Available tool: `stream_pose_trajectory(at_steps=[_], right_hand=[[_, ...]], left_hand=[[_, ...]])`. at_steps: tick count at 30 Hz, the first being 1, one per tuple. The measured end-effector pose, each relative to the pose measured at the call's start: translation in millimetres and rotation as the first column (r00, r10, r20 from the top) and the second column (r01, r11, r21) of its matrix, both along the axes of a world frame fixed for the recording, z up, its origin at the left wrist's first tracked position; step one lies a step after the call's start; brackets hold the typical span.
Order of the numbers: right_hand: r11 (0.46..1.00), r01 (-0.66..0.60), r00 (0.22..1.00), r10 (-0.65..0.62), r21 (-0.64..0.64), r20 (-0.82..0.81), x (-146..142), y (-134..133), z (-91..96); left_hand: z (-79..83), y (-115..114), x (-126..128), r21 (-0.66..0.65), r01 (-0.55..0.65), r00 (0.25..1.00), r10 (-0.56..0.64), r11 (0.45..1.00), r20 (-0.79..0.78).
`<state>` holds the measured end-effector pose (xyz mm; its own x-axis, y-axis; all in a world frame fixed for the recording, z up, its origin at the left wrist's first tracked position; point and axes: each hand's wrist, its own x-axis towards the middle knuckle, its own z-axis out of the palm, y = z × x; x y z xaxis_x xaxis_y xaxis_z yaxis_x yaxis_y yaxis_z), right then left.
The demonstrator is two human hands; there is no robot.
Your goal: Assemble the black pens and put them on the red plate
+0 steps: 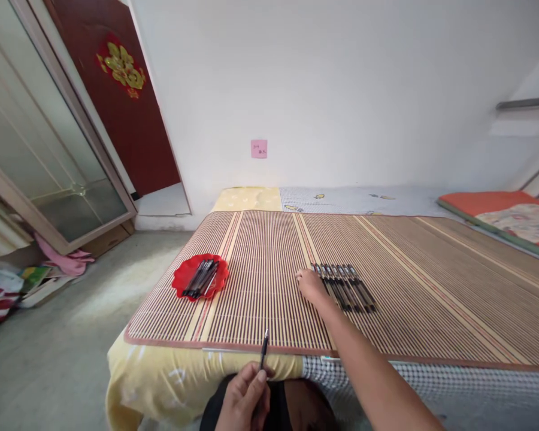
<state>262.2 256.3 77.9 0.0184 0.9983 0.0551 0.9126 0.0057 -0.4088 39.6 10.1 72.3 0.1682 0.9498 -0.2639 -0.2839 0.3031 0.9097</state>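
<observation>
My left hand [245, 395] is down at the near edge of the bed, its fingers pinched round a black pen [263, 350] that points up and away. My right hand [309, 284] reaches out over the striped bamboo mat [260, 263]. It rests at the left end of a row of several black pens [345, 287] laid side by side, with its fingers curled down by the leftmost one. I cannot make out whether they grip a pen. A red scalloped dish [200, 277] with several more black pens lies on the mat to the left.
The mat covers a low bed with a yellow sheet [161, 371]. A white wall with a pink note [259, 148] stands behind. A red door [117, 90] and a glass cabinet [40, 137] are at left, clutter on the floor. An orange cushion [485, 202] lies far right.
</observation>
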Motion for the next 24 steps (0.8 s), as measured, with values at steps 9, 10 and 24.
stream_pose_trajectory(at_steps=[9,10,24], right_hand=[[0.995,0.068,0.996,-0.072,-0.070,-0.054,-6,-18,-1.1],[0.995,0.057,0.995,-0.062,-0.079,-0.072,-11,-21,-2.7],[0.958,-0.284,0.377,0.071,-0.042,-0.923,-39,-161,30.7]], left_hand=[[7.8,-4,12,-0.005,0.000,1.000,0.000,1.000,-0.003],[11.6,-6,12,-0.005,-0.007,1.000,0.007,1.000,-0.007],[37.8,-28,19,0.058,-0.107,0.994,0.108,0.993,-0.013]])
